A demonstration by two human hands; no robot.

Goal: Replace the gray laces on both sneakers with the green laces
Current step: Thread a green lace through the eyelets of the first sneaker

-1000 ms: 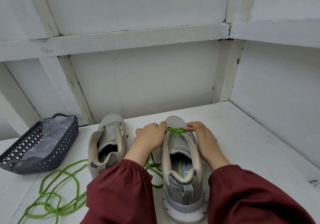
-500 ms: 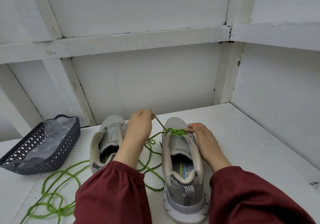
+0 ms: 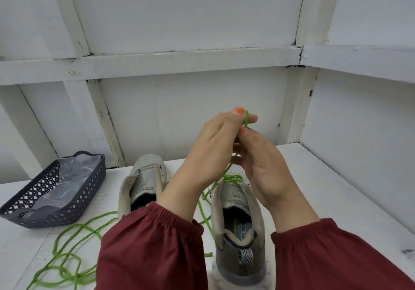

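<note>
At left, a dark gray perforated plastic basket and loose coils of green lace lie on the white painted surface, next to the light gray left sneaker, which has no lace yet. Since a sec ago we've lifted both hands off the toe: left hand grip pinches the green lace strand up high, and right hand grip is closed on it just below. That pulls slack thru the lowest eyelets of the light gray right sneaker, so lacing has only begun.
</note>
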